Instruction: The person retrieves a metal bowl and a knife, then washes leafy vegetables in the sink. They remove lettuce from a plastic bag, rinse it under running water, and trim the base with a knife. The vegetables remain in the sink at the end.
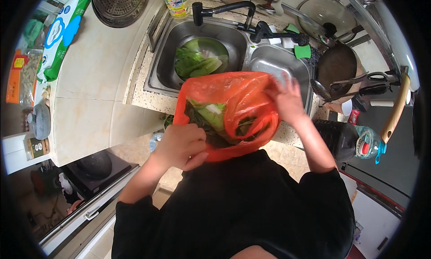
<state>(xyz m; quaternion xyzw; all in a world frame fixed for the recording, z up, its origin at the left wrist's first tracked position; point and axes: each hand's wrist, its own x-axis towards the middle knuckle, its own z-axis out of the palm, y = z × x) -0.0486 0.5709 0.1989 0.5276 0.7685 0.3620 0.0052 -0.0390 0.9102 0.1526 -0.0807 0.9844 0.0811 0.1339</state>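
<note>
A red plastic bag [205, 83] hangs at the front edge of the double sink, its mouth turned towards me. Inside it show a pale green leafy vegetable [215, 119] and darker greens. My left hand [183, 146] grips the bag's near left rim, fingers curled over the plastic. At the bag's right side is my right hand [290, 102], blurred, with its fingers spread; it seems to touch the plastic. Beyond the bag, green lettuce leaves [195, 63] lie in a bowl [220, 48] in the left basin [168, 40].
A black faucet [229, 6] reaches over the sink. An OMO bottle [177, 4] stands behind the left basin. On the right are a pan [336, 65], scissors [360, 78] and a large bottle of dark liquid [340, 139]. A wipes pack [60, 33] lies on the left counter.
</note>
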